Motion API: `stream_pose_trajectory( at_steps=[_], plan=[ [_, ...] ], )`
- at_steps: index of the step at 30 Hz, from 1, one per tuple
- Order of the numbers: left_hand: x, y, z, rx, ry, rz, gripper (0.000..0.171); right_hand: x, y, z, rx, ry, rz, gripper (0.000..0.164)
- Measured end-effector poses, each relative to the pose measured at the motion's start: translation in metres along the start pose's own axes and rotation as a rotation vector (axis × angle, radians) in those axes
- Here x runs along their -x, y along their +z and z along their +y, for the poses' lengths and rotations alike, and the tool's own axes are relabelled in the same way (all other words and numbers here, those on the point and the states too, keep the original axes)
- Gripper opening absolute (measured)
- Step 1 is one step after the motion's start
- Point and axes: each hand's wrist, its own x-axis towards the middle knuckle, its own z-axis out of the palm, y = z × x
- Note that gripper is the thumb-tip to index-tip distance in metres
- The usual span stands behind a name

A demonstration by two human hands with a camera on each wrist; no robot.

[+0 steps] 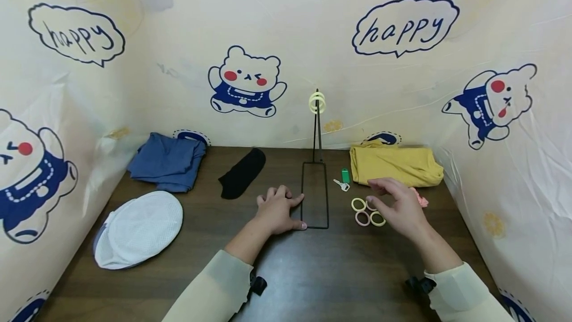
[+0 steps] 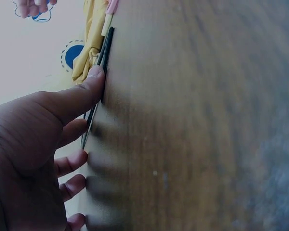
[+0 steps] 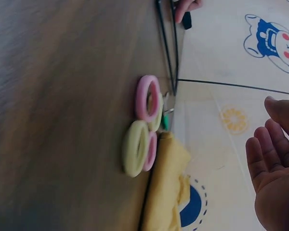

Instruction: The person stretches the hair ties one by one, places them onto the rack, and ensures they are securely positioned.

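My left hand [image 1: 278,211] rests at the front left of a black wire stand [image 1: 314,163], its thumb on the front corner of the rectangular base and its index fingertip at the left bar. The other fingers [image 2: 72,187] are spread on the table side. Pale yellow rings [image 1: 317,96] hang near the top of the stand's upright. To the right of the base lie several pink and yellow hair ties [image 1: 362,218], grouped together. Above and just right of them hovers my right hand [image 1: 399,207], holding nothing, its fingers loosely bent.
A key with a green tag [image 1: 345,176] lies behind the hair ties. Folded yellow cloth [image 1: 395,163] sits back right, with a pink item [image 1: 421,199] partly hidden by the right hand. Leftward are a black sock [image 1: 243,173], folded blue cloth [image 1: 167,160] and a white cap [image 1: 143,227].
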Motion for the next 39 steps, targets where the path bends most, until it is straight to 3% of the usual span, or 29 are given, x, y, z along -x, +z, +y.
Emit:
stream_pose_trajectory(
  at_steps=[12, 26, 32, 39],
  plan=[
    [0.002, 0.0, 0.001, 0.018, 0.004, 0.001, 0.089, 0.022, -0.003, 0.018, 0.024, 0.065, -0.12, 0.044],
    [0.001, 0.0, 0.001, 0.012, 0.007, 0.004, 0.089, 0.037, -0.005, 0.038, 0.105, 0.226, -0.376, 0.055],
    [0.001, 0.0, 0.0, 0.021, 0.005, 0.002, 0.089, 0.039, -0.005, 0.045, 0.137, 0.245, -0.418, 0.054],
    [0.0, 0.0, 0.0, 0.012, 0.002, -0.004, 0.09, 0.038, -0.004, 0.05, 0.156, 0.252, -0.436, 0.042]
  ],
)
